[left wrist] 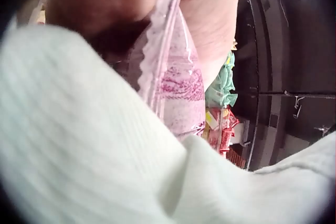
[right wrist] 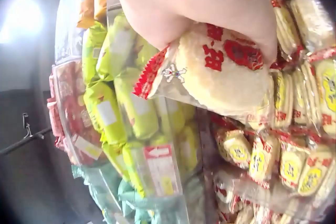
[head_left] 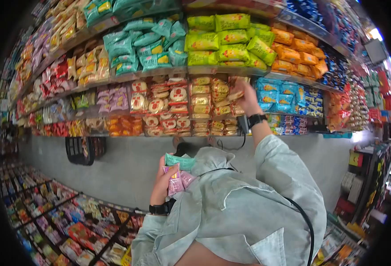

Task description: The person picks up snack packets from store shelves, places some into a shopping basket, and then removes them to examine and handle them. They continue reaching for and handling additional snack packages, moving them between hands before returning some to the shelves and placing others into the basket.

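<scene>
My right hand [head_left: 250,101] grips a clear packet of rice crackers [right wrist: 215,74] with red lettering and a red crimped end, held in front of the shelf bin of similar crackers [head_left: 220,91]. Down by the body, my left hand [head_left: 161,182] holds a teal snack packet [head_left: 182,162] together with pink-purple snack packets [head_left: 175,182]. One pink packet [left wrist: 178,85] shows close up in the left wrist view, between the palm and the pale green sleeve [left wrist: 79,129]; the teal one is hidden there.
Above the crackers lie bins of lime-green packets [head_left: 231,37], teal packets [head_left: 146,46] and orange packets [head_left: 295,51]. Blue packets [head_left: 277,94] sit right of my right hand. A black basket [head_left: 78,150] stands on the floor at left. Another display [head_left: 71,221] runs behind me.
</scene>
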